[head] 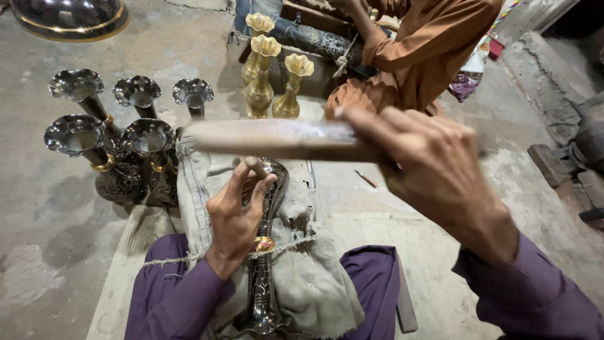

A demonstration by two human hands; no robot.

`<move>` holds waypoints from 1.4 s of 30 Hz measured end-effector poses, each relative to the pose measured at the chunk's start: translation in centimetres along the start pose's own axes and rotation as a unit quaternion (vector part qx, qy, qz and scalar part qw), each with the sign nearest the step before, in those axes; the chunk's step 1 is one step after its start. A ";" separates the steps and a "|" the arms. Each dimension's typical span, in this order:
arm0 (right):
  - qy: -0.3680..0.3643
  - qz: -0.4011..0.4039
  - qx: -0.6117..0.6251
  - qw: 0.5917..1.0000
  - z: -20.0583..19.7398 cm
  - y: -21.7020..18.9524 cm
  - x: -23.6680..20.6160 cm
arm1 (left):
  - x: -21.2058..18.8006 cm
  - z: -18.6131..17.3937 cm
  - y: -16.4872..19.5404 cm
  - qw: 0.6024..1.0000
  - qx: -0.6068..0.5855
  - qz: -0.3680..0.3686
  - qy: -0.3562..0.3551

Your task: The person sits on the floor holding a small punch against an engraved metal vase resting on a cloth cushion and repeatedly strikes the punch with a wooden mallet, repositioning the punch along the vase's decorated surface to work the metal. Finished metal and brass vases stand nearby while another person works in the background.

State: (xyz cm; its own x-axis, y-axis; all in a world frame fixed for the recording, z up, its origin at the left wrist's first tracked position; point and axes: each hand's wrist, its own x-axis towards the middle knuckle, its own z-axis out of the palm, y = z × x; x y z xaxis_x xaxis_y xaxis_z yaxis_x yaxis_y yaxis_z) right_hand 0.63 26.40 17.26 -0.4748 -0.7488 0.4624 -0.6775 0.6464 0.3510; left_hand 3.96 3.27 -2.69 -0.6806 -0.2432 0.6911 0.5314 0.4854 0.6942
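A: Head view, go. Landmark?

B: The dark vase [267, 239] lying on a grey cloth [302, 277] across the person's lap, mouth end pointing away from them, foot end toward them. It has a gold band partway along the stem.

A: Left hand?

B: Left hand [234, 217] sits on the vase's upper body, fingers curled narrow around a small punch [255, 165] that stands on the metal. Thumb and forefinger pinch it.

A: Right hand?

B: Right hand [434, 167] is up above and to the right of the vase, closed around a long pale stick [277, 138] that lies crosswise over the vase's mouth end. The stick is blurred, so I can't tell its make (wood, maybe). It is clear of the punch, just above it.

A: Around the vase?

B: Left of it and farther off, five dark vases [107, 132] stand upright in a cluster on the concrete floor [50, 208], with fluted mouths. Straight beyond it, three brass vases [267, 75] stand upright, close together. Behind those, another person in an orange garment [415, 56] sits; their hands are mostly out of frame.

A: Anything else?

B: A small pencil-like thing [365, 179] lies on the floor right of the vase. A dark round vessel with a gold rim [69, 19] is far up left. A string [170, 258] runs over the cloth, crossing the vase near the gold band. Purple sleeves and trousers on the wearer.
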 end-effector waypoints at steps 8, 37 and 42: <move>-0.070 0.024 -0.085 0.994 1.2 0.9 -1.0 | 0.1 0.1 -0.4 1.000 0.013 0.015 -0.001; 0.014 0.202 0.132 0.970 3.7 0.7 -7.3 | 1.3 -1.8 0.4 0.996 0.031 0.081 0.025; 0.122 0.326 0.628 0.696 6.6 -3.4 -11.7 | 4.2 -5.4 -0.9 0.983 -0.122 -0.110 -0.079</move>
State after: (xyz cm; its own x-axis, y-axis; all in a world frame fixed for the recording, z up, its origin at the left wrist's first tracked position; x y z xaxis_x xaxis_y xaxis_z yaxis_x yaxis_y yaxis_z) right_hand 4.79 32.03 5.27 -0.9058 -0.2106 0.3677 -0.3916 0.0850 -0.9162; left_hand 3.37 -2.70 0.69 -0.8525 -0.1770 0.4919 0.4544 0.2141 0.8647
